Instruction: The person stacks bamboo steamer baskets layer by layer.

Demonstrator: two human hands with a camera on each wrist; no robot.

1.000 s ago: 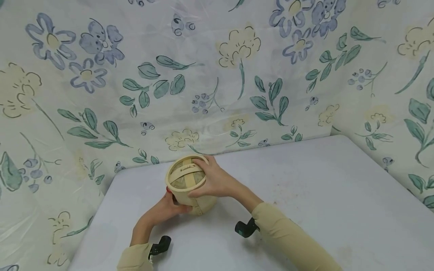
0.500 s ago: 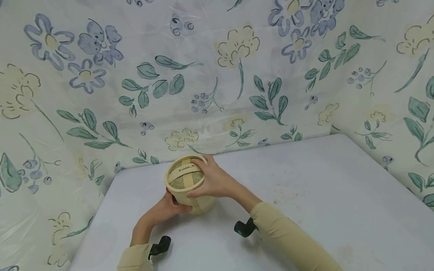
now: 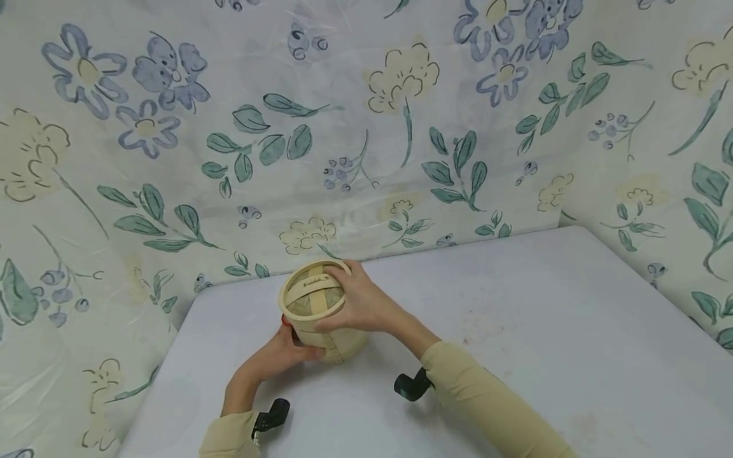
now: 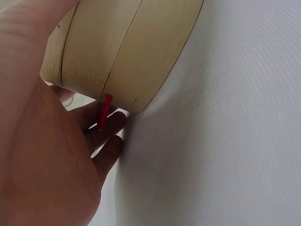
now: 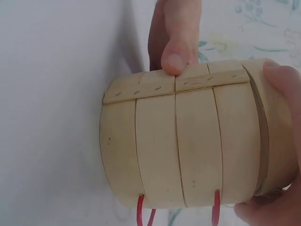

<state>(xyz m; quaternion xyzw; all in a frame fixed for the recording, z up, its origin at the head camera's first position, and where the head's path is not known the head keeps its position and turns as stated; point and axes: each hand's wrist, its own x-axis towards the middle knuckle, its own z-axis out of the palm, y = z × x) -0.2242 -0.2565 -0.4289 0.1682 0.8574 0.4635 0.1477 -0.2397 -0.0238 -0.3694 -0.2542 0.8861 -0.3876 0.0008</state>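
Observation:
A small round bamboo steamer stands near the table's back edge, its side built of stacked bands. Its lid has a woven top with crossing bamboo strips. My left hand grips the body low on the left side, thumb across the front. My right hand holds the lid's rim from the right, fingers over the top and thumb at the front. In the right wrist view, a narrow uneven gap shows between lid and body. Red loops stick out from the body's side. The steamer's inside is hidden.
The white table carries faint brownish marks right of the steamer. A floral sheet hangs close behind the table and along its sides. Black wrist-camera mounts jut from both sleeves above the tabletop.

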